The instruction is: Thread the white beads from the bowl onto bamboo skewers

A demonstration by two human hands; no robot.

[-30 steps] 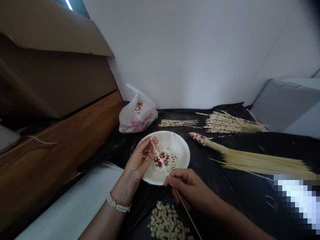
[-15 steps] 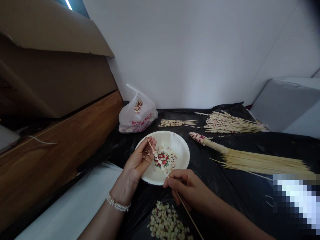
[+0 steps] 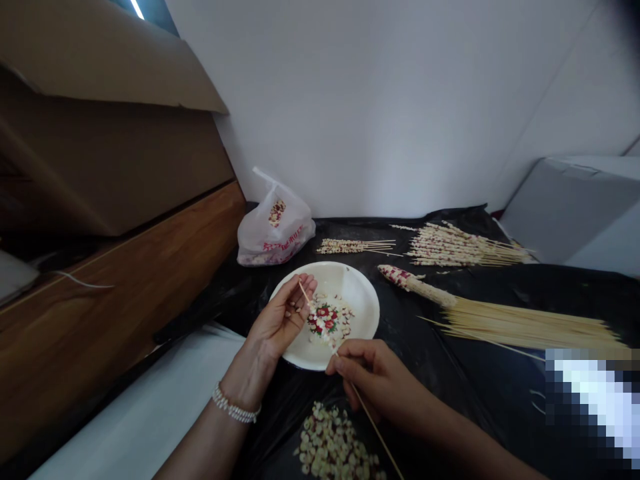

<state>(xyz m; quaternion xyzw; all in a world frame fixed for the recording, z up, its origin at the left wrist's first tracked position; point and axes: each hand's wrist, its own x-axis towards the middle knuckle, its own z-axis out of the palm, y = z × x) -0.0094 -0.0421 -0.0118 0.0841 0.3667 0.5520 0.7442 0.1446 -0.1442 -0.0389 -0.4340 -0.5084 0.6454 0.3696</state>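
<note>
My right hand [image 3: 367,370] pinches a thin bamboo skewer [image 3: 376,427], which slants up and left over the bowl. Small pale kernels [image 3: 326,335] are threaded along its upper part, against the bowl's floral print. My left hand [image 3: 287,310] is cupped palm up at the bowl's left rim, fingers curled, with a few small kernels in it. The skewer's bare tip [image 3: 301,285] lies by its fingers; whether they touch it I cannot tell. Beneath both hands is a white bowl [image 3: 367,297] with loose cream and dark-red kernels [image 3: 347,320] inside.
Greenish-cream kernels [image 3: 335,443] lie heaped in front of the bowl. Behind it stand a knotted plastic bag [image 3: 277,233] and threaded skewers [image 3: 343,246]. More threaded skewers [image 3: 445,245] and a bundle of bare skewers [image 3: 530,323] lie right. Cardboard [image 3: 125,160] rises left.
My left hand and the skewer's tip have shifted very slightly to the right. My right hand keeps its grip in nearly the same place.
</note>
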